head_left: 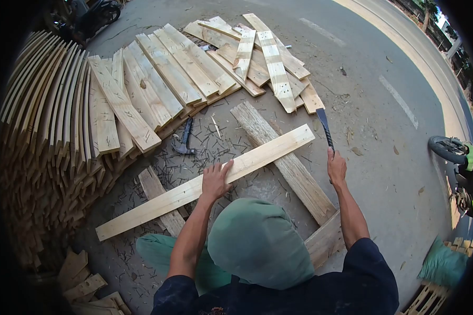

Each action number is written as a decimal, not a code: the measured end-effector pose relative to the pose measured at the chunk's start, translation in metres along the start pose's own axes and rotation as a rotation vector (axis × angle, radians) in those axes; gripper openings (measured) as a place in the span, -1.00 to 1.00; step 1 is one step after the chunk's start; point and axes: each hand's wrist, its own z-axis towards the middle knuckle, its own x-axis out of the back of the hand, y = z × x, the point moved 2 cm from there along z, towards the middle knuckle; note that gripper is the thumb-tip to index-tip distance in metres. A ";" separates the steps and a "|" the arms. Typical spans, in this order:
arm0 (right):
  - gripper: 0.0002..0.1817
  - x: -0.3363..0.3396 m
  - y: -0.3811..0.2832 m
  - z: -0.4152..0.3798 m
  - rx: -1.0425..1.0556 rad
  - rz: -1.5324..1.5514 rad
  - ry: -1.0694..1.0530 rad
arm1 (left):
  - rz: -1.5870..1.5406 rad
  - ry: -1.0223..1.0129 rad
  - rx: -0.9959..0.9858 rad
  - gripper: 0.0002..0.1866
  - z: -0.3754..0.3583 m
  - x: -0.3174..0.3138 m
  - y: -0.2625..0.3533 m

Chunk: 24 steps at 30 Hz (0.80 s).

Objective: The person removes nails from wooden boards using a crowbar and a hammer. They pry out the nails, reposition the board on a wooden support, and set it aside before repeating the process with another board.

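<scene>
Pale wooden plank [168,203] lies at a slant over the ground [389,199], its near-left end low and its far-right end reaching toward the dark flat-bladed tool [324,122]. It rests across two rougher pieces: a long weathered board [294,176] under its right part and a short weathered board [160,197] under its left part. The left hand [215,181] is on the plank near its middle, its grip spread, with the fingers over the wood and the thumb held apart. The right hand [337,167] has its grip closed around the lower end of the tool's handle, to the right of the long weathered board; the blade points up and away, apart from the plank.

Beyond the plank, a claw hammer [185,143] lies on the ground among scattered loose nails [215,143]. To the left stands a tall stack of planks [47,105], and alongside it, planks studded with nails [157,73] lie side by side in a slanting row. A looser pile of boards [273,65] lies toward the far edge of the ground. Another board [325,240] meets the near end of the long weathered board, beside the green hood [260,244]. A motorbike [460,173] is at the right edge of the ground.
</scene>
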 end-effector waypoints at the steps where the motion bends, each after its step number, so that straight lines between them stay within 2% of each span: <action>1: -0.46 0.019 -0.013 -0.012 0.032 0.102 0.069 | 0.004 0.023 -0.016 0.01 -0.005 -0.001 -0.001; 2: -0.46 0.033 -0.025 -0.002 0.073 0.214 0.170 | 0.030 0.041 -0.015 0.02 -0.004 -0.002 -0.001; 3: -0.46 0.033 -0.022 -0.005 0.074 0.213 0.172 | 0.030 0.042 -0.016 0.02 -0.008 -0.003 0.000; 5: -0.47 0.029 -0.017 -0.012 0.333 0.433 0.364 | 0.044 0.022 -0.029 0.03 -0.004 -0.002 -0.001; 7: -0.42 -0.002 -0.001 -0.021 0.310 0.418 0.321 | 0.047 0.008 -0.044 0.05 -0.014 -0.007 -0.002; 8: -0.39 -0.019 0.008 -0.028 0.141 0.223 0.062 | 0.009 -0.042 -0.028 0.05 -0.027 -0.010 -0.001; 9: -0.36 -0.021 0.006 0.002 0.004 0.044 -0.137 | -0.017 -0.023 -0.012 0.05 -0.003 -0.007 -0.005; 10: -0.32 -0.014 0.003 0.009 -0.026 0.043 -0.137 | 0.045 -0.015 -0.029 0.03 0.000 -0.014 -0.013; 11: -0.32 0.002 -0.013 0.038 -0.001 0.048 -0.100 | 0.086 0.008 -0.031 0.00 -0.001 -0.012 -0.012; 13: -0.34 0.026 -0.023 0.002 -0.018 0.143 -0.066 | 0.024 -0.013 -0.004 -0.02 -0.004 -0.003 -0.005; 14: -0.40 0.032 -0.024 0.004 0.043 0.190 0.067 | 0.031 -0.017 -0.015 -0.02 -0.002 0.002 -0.003; 15: -0.40 0.038 -0.021 -0.007 0.032 0.182 0.037 | 0.025 -0.048 -0.011 -0.02 -0.014 -0.003 0.001; 18: -0.49 0.073 -0.040 -0.002 0.141 0.539 0.343 | -0.034 -0.015 -0.016 -0.02 -0.002 0.000 -0.007; 20: -0.49 0.087 -0.047 -0.010 0.135 0.613 0.396 | -0.048 -0.002 -0.022 -0.02 0.010 0.018 -0.008; 21: -0.49 0.091 -0.049 -0.015 0.123 0.668 0.428 | -0.080 -0.012 -0.023 -0.02 0.011 0.030 -0.006; 24: -0.50 0.087 -0.043 -0.039 0.050 0.734 0.401 | -0.249 0.147 -0.018 -0.03 0.036 0.126 0.008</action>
